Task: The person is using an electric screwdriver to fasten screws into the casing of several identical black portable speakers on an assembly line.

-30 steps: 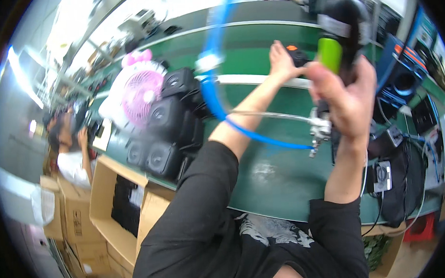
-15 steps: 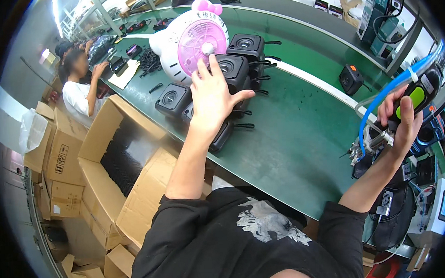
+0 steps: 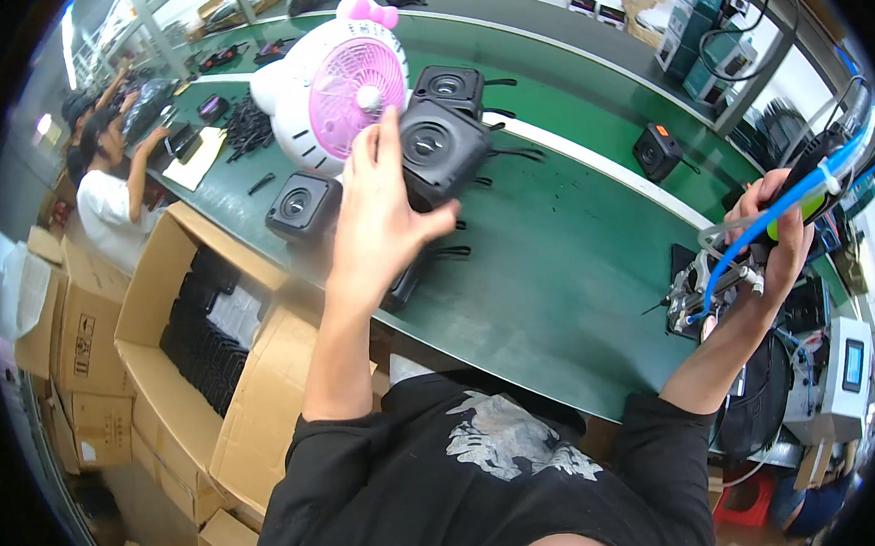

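Note:
My left hand (image 3: 381, 202) grips the side of a black box speaker (image 3: 440, 148) with a wrist strap, tilted at the top of a cluster of like speakers. Behind it stands another speaker (image 3: 449, 85), and one more speaker (image 3: 303, 206) lies left of my wrist. My right hand (image 3: 779, 221) is wrapped round a black and green power screwdriver (image 3: 796, 202) at the right end of the bench. A blue hose (image 3: 739, 250) runs past my fingers to the metal head (image 3: 697, 286) below. The hose hides part of the tool.
A pink and white fan (image 3: 356, 91) stands behind the speakers. One speaker (image 3: 655, 153) sits apart on the green bench (image 3: 555, 278). An open carton (image 3: 147, 325) of black parts stands at left. A person (image 3: 112, 194) works farther along the bench. A box-shaped device (image 3: 838, 378) stands at right.
My left hand has closed on the top speaker, which has tilted and shifted right relative to its neighbours. My right hand still holds the screwdriver, now slightly lower. The whole view has shifted.

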Demonstrator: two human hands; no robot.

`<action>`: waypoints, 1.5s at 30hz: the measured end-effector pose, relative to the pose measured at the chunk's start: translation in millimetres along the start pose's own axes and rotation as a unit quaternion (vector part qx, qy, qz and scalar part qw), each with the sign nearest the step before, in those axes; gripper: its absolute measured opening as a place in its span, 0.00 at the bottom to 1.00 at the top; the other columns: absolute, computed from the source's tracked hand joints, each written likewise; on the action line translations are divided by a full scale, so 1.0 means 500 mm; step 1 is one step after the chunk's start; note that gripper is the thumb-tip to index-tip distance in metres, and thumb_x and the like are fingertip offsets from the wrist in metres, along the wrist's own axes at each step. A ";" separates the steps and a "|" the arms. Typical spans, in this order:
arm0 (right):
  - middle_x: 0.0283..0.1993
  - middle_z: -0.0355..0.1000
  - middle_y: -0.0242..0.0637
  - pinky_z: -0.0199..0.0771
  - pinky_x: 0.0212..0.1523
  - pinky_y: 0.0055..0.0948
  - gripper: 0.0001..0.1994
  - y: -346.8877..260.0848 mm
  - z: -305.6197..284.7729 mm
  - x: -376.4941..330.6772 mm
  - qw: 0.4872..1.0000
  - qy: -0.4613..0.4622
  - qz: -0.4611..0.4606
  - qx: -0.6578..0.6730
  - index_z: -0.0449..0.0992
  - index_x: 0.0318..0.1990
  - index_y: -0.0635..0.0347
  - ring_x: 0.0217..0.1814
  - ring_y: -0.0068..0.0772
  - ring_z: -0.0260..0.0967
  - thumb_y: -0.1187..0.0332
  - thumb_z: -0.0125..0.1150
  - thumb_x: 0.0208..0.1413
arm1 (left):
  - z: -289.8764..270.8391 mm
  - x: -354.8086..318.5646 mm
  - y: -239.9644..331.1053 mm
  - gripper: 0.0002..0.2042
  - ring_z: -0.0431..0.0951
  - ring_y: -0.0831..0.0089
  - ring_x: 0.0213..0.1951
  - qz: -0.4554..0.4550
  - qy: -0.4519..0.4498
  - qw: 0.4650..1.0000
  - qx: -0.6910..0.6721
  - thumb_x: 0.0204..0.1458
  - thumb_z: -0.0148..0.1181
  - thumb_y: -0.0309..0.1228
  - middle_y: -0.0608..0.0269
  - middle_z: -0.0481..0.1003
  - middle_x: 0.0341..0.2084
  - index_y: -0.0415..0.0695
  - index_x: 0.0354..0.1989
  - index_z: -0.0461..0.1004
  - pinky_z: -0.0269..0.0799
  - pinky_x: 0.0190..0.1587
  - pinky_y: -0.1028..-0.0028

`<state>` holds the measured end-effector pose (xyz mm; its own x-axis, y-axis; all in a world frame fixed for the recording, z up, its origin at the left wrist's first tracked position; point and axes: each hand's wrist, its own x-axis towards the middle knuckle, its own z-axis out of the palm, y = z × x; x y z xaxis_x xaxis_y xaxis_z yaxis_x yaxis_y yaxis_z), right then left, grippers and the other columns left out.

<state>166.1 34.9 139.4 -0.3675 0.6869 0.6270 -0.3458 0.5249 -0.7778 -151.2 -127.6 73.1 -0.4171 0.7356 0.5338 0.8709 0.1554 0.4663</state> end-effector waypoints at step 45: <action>0.29 0.65 0.33 0.59 0.33 0.31 0.25 0.077 0.009 0.065 0.951 -0.215 0.110 0.194 0.68 0.41 0.61 0.25 0.27 0.61 0.43 0.54 0.58 | 0.308 -0.117 0.139 0.44 0.69 0.55 0.45 0.247 -0.311 0.914 -0.077 0.26 0.74 0.43 0.49 0.69 0.41 0.28 0.54 0.63 0.68 0.51 0.64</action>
<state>136.9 75.4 130.1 -0.7583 0.4451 0.4763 -0.4815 0.1102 -0.8695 -26.4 -58.1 -34.5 0.2882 0.9307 0.2251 0.8458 -0.3576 0.3959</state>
